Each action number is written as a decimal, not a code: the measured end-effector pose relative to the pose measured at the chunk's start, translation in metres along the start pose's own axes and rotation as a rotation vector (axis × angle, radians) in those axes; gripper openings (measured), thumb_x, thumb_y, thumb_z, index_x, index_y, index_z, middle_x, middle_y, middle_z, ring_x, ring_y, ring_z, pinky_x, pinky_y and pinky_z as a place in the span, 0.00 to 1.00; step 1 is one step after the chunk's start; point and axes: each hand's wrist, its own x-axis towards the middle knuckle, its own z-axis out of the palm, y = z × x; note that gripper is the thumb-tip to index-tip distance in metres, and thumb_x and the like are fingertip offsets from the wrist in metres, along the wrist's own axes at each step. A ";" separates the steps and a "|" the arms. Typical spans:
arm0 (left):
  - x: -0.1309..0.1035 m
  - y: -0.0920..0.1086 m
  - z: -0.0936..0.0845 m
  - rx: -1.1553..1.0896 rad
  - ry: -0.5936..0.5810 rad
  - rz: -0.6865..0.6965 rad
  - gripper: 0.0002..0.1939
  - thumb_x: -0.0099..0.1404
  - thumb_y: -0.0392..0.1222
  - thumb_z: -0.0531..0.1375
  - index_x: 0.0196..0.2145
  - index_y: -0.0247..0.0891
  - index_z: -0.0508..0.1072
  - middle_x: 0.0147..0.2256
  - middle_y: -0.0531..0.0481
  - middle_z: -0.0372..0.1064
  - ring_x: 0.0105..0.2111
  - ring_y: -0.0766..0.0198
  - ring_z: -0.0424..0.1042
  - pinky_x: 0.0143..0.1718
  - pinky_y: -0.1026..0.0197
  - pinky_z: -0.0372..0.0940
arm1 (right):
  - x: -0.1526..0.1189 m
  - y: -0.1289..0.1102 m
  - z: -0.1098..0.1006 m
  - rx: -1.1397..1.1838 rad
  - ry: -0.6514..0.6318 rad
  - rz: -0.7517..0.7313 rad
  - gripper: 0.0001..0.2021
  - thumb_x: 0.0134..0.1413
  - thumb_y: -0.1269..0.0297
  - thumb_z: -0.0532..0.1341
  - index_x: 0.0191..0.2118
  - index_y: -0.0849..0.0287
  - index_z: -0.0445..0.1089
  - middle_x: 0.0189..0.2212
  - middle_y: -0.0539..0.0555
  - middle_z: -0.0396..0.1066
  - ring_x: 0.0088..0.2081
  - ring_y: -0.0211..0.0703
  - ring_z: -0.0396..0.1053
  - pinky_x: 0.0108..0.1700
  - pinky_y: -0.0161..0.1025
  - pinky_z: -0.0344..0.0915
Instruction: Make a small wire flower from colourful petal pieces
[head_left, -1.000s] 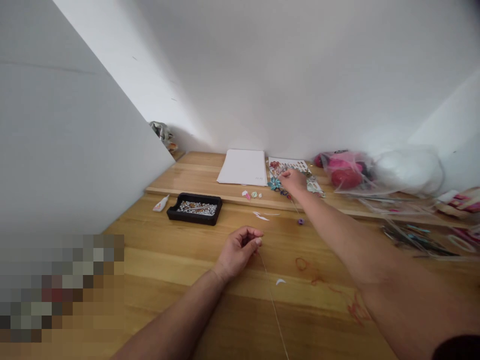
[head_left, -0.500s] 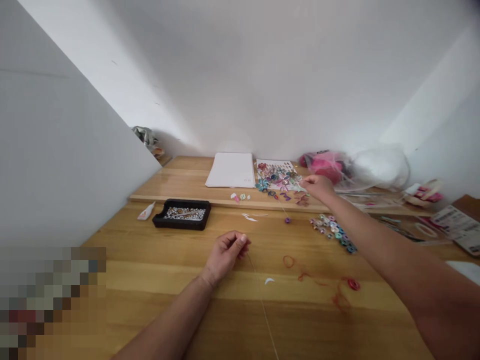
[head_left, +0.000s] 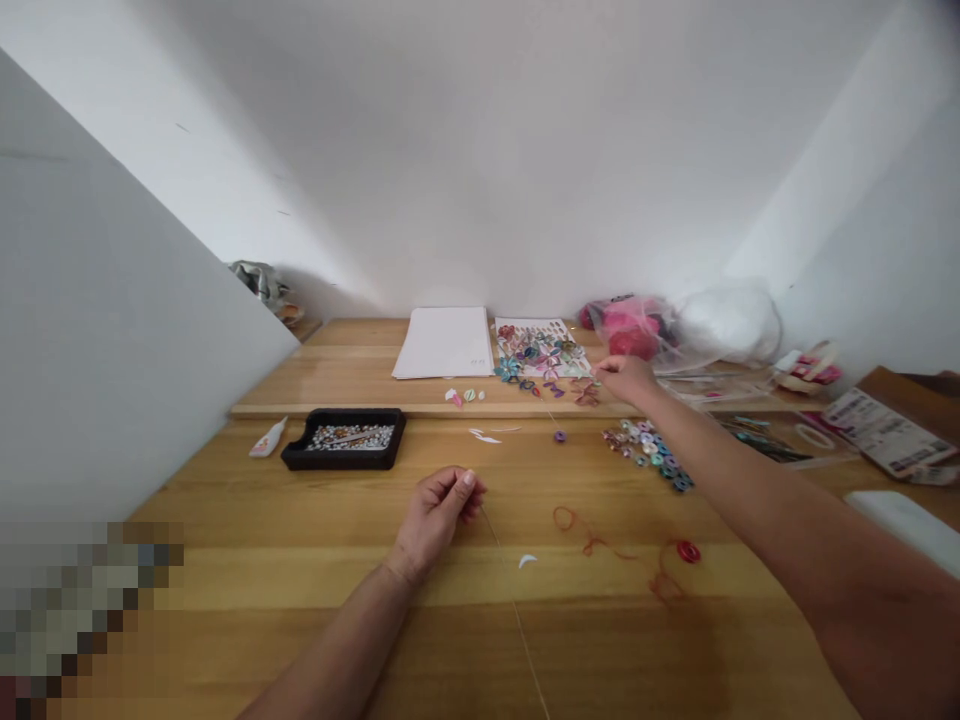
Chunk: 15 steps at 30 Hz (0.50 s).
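My left hand (head_left: 441, 515) is closed in a pinch above the middle of the wooden table. A thin pale thread (head_left: 517, 610) runs from its fingertips down to the bottom of the view. Whatever else sits inside those fingers is hidden. My right hand (head_left: 626, 378) reaches far forward, thumb and fingers pinched together at the right edge of a pile of colourful thread-wrapped flowers and petals (head_left: 551, 355). I cannot make out what that pinch holds. Between the hands lies a purple thread spool (head_left: 559, 437). A white crescent piece (head_left: 527, 561) rests right of my left hand.
A black tray (head_left: 341, 461) of beads and a small glue bottle (head_left: 268, 439) stand at left. White paper (head_left: 444, 342) lies on the raised shelf. Several bobbins (head_left: 656, 455) cluster under my right forearm. A red spool (head_left: 688, 552) trails loose thread. Bags (head_left: 724, 325) and a cardboard box (head_left: 885, 425) are at right.
The view has turned slightly right, so the scene sits further left. My right hand has shifted a little right, relative to the flower pile. My left hand keeps its pinch on the thread.
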 end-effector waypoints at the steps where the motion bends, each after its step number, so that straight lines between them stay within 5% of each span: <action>1: 0.000 0.000 0.000 0.001 0.000 0.000 0.22 0.59 0.58 0.62 0.28 0.32 0.73 0.23 0.51 0.67 0.23 0.71 0.63 0.25 0.68 0.59 | -0.003 0.000 -0.001 0.012 -0.004 -0.007 0.11 0.51 0.61 0.60 0.35 0.59 0.78 0.35 0.55 0.78 0.37 0.47 0.73 0.38 0.38 0.63; 10: 0.001 0.000 0.000 0.000 0.007 -0.009 0.23 0.58 0.59 0.63 0.28 0.33 0.73 0.23 0.51 0.67 0.22 0.71 0.63 0.25 0.68 0.59 | -0.046 -0.009 -0.013 0.134 -0.086 -0.086 0.15 0.52 0.53 0.59 0.34 0.58 0.77 0.29 0.54 0.77 0.31 0.45 0.70 0.31 0.37 0.59; 13: 0.001 0.000 0.000 0.004 0.009 -0.009 0.22 0.58 0.59 0.63 0.28 0.33 0.73 0.22 0.51 0.67 0.22 0.71 0.63 0.25 0.68 0.59 | -0.062 -0.028 -0.025 0.212 -0.202 -0.164 0.18 0.53 0.48 0.59 0.34 0.58 0.77 0.30 0.53 0.76 0.31 0.43 0.70 0.33 0.37 0.61; 15: 0.001 0.001 0.000 0.007 0.008 -0.011 0.22 0.58 0.59 0.63 0.27 0.33 0.73 0.22 0.51 0.67 0.22 0.71 0.63 0.25 0.68 0.58 | -0.080 -0.047 -0.041 0.320 -0.397 -0.297 0.19 0.52 0.46 0.60 0.31 0.59 0.75 0.29 0.54 0.75 0.32 0.43 0.70 0.35 0.38 0.63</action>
